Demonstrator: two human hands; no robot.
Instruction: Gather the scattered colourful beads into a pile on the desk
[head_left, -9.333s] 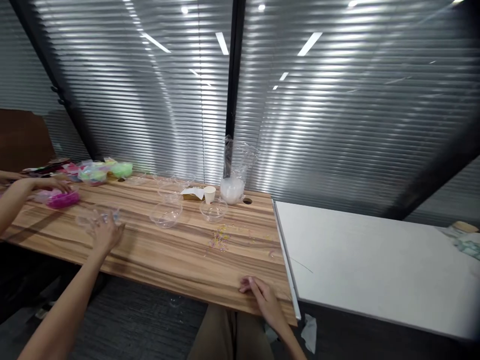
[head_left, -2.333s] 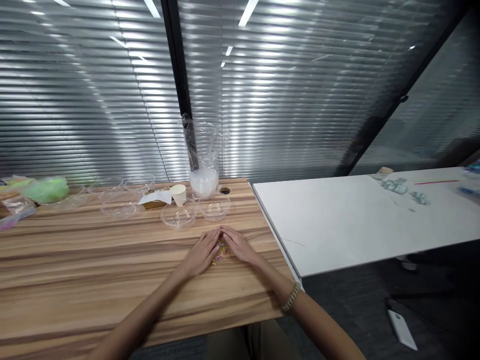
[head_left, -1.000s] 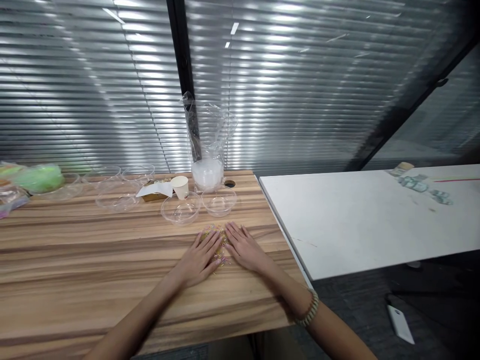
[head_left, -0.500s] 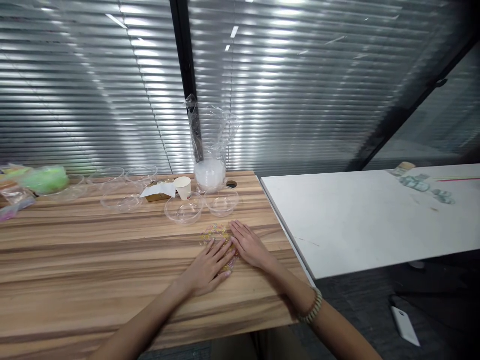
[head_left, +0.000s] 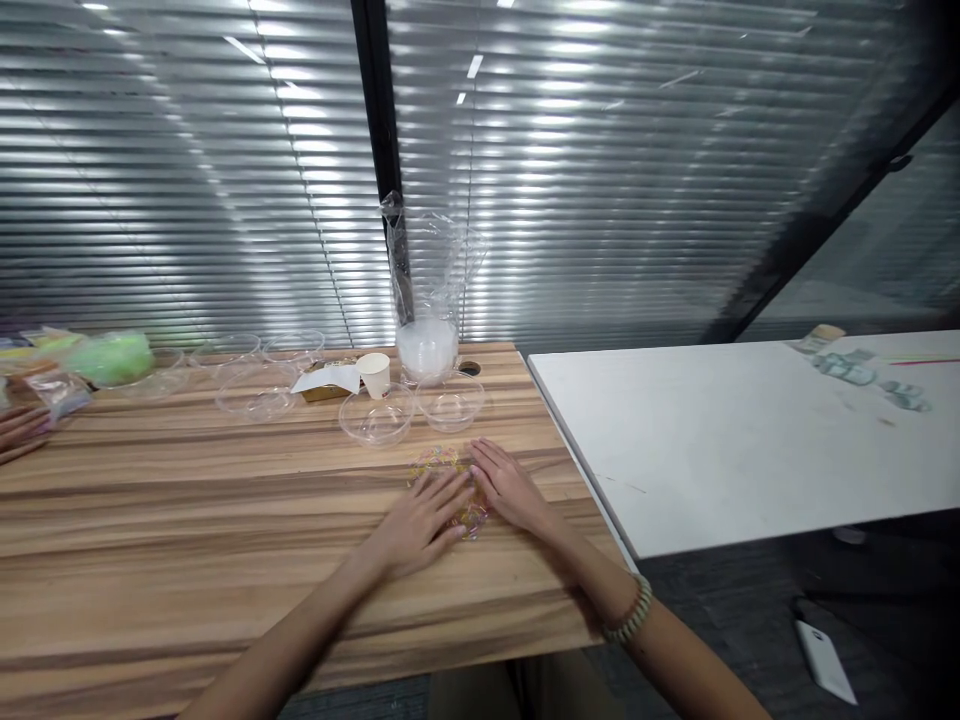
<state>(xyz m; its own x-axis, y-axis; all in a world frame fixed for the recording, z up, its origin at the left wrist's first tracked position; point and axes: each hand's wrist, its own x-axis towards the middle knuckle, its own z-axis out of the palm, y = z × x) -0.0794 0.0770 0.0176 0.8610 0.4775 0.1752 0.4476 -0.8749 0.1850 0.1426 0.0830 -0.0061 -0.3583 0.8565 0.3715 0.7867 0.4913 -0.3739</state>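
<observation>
A loose patch of small, thin multicoloured bits (head_left: 436, 460), mostly yellow and pink, lies on the wooden table; they are too small to name. My left hand (head_left: 418, 524) rests palm down over the near left part of the patch, its fingers stretched and spread. Along the patch's right side lies my right hand (head_left: 511, 490), flat with its fingers extended and angled towards the left one. Some bits show between and beyond the fingers, and the palms hide others. Two clear plastic bowls (head_left: 376, 425) stand just beyond the hands.
A paper cup (head_left: 374, 374), a small cardboard box (head_left: 327, 390) and a plastic bag of stacked bowls (head_left: 427, 348) stand behind. More clear bowls (head_left: 259, 400) and a bright green bundle (head_left: 112, 358) are further left. Another person's hand (head_left: 21, 432) rests at the left edge. A white table (head_left: 705, 440) adjoins.
The view has shifted slightly to the left. Another person's hand has come into sight at the left edge. My hands remain flat on the bits, with only slight movement of the fingers.
</observation>
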